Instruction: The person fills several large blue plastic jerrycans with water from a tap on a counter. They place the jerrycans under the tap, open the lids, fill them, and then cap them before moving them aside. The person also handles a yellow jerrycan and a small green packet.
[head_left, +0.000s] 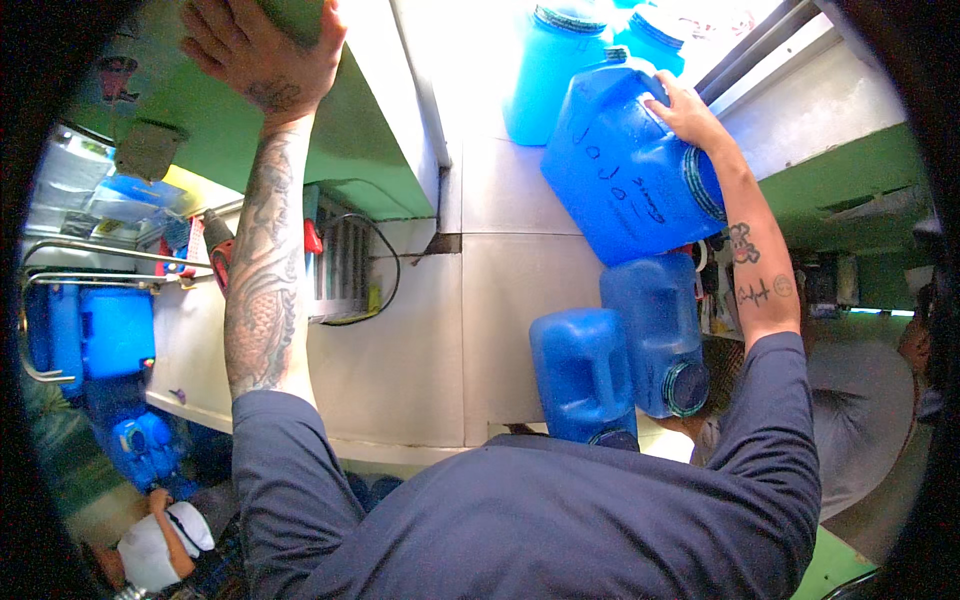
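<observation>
My right hand (686, 116) grips the top of a large blue plastic jug (622, 172), with fingers curled at its handle. The jug is tilted, bears handwriting, and has a dark ribbed cap on the side near my forearm. Behind it, in bright light, stand two more blue containers, one (559, 82) at the left and another (652, 37) farther back. Nearer to me are two smaller blue jugs with handles, one (581, 367) beside the other (652, 322). High at the left, my left hand (262, 52) is spread at a green panel (367, 142); nothing shows in its grasp.
Pale panels (390, 375) form the surface before me. A dark cord (396, 262) loops near a slatted vent (341, 255). Beyond my left forearm are a power drill (217, 244), metal rails (97, 281) and blue containers (116, 330). People are at lower left (154, 544) and right (862, 420).
</observation>
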